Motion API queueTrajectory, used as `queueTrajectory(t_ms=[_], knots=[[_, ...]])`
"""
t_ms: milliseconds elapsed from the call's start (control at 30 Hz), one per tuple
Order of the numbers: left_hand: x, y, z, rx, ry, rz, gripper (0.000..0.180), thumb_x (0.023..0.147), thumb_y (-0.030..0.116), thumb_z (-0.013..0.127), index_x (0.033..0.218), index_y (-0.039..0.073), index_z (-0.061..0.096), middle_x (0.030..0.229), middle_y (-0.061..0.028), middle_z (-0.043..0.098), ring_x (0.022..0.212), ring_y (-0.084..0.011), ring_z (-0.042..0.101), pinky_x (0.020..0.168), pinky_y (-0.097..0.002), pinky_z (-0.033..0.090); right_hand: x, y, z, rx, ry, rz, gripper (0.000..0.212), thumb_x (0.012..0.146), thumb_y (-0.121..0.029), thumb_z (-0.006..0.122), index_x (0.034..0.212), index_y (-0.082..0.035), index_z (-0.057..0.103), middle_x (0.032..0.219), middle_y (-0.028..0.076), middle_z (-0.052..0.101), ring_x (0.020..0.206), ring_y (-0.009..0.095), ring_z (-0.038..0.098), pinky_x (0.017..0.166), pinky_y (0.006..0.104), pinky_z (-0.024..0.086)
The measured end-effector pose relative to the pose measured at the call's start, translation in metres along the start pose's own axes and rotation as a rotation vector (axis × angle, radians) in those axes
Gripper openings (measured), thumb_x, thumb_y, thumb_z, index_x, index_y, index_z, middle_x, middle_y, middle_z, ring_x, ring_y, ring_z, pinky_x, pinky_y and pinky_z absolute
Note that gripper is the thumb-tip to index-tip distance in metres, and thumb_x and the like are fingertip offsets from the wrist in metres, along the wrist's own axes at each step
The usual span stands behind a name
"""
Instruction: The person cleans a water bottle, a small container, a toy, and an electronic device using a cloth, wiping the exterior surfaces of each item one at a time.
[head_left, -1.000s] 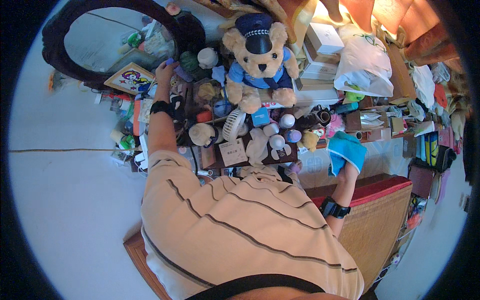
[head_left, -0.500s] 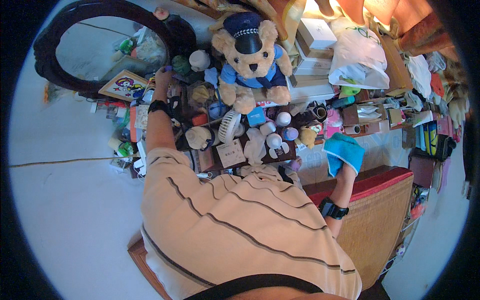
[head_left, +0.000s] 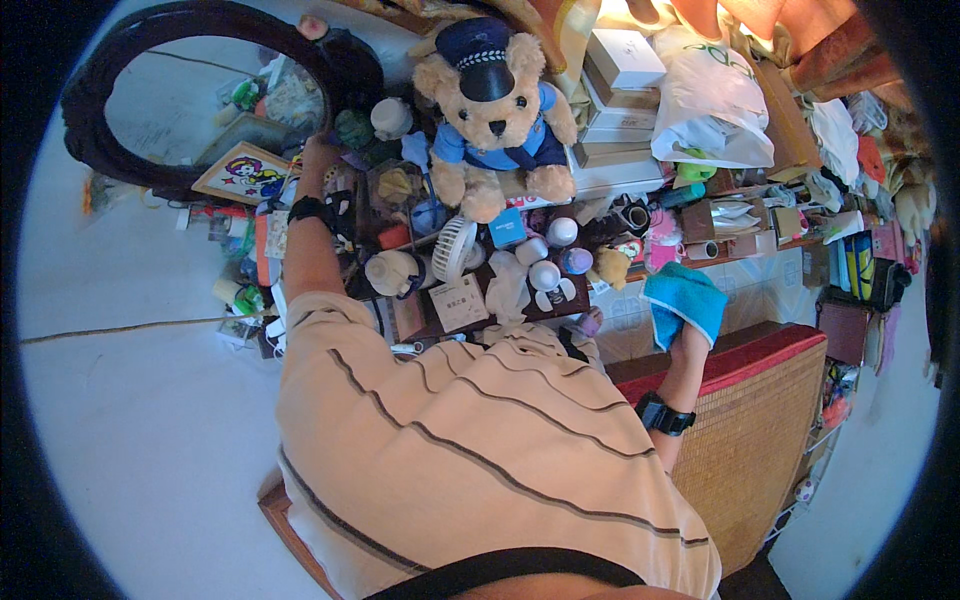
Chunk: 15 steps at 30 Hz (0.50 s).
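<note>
My left hand (head_left: 318,153) reaches to the far left of the crowded tabletop, at the lower right of a dark oval-framed mirror (head_left: 82,128). Beside it leans a small framed cartoon picture (head_left: 243,173). The fingers are small and partly hidden among the clutter, so their grip does not show. On the right, my right hand (head_left: 688,340) holds a bright blue cloth (head_left: 688,300), which drapes over the fingers and hides them. The cloth hangs above the red edge of a woven-mat panel (head_left: 752,440), off the tabletop.
A teddy bear (head_left: 497,130) in a police cap sits at the back centre. White boxes (head_left: 625,60) are stacked beside a white plastic bag (head_left: 710,110). In front stand a small white fan (head_left: 455,250), several white-capped jars, a blue box (head_left: 508,228) and a beige card (head_left: 459,304).
The whole view has shifted slightly. My left hand has edged a little at the mirror's lower corner. The right hand still holds the cloth in nearly the same place.
</note>
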<state>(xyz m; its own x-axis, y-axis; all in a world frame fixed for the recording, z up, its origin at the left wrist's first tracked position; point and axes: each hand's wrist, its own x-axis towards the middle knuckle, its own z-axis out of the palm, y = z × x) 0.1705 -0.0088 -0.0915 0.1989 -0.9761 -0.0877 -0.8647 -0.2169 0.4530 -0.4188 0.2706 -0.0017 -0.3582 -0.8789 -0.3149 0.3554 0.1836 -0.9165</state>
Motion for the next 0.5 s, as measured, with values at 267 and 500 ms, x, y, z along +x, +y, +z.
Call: queueTrajectory(t_ms=[267,500], knots=[[0.002,-0.026,0.014,-0.009,0.028,-0.007,0.056,0.054,0.013,0.072,0.104,-0.001,0.053,0.093,-0.0149,0.060,0.087,-0.0248,0.057,0.074,-0.0324,0.044,0.000,-0.002,0.002,-0.091,-0.041,0.012,0.026,0.071,-0.008,0.056,0.093,0.004,0.054,0.086,0.012,0.059,0.070,0.019,0.058,0.063,0.0272,0.049],[-0.001,-0.026,0.023,-0.261,0.069,0.137,0.055,0.056,0.009,0.068,0.108,0.002,0.050,0.100,-0.0134,0.057,0.091,-0.0226,0.055,0.077,-0.0306,0.043,-0.002,-0.003,0.000,-0.103,-0.007,0.048,0.025,0.071,-0.007,0.056,0.093,0.004,0.054,0.085,0.012,0.059,0.069,0.019,0.058,0.062,0.0267,0.048]])
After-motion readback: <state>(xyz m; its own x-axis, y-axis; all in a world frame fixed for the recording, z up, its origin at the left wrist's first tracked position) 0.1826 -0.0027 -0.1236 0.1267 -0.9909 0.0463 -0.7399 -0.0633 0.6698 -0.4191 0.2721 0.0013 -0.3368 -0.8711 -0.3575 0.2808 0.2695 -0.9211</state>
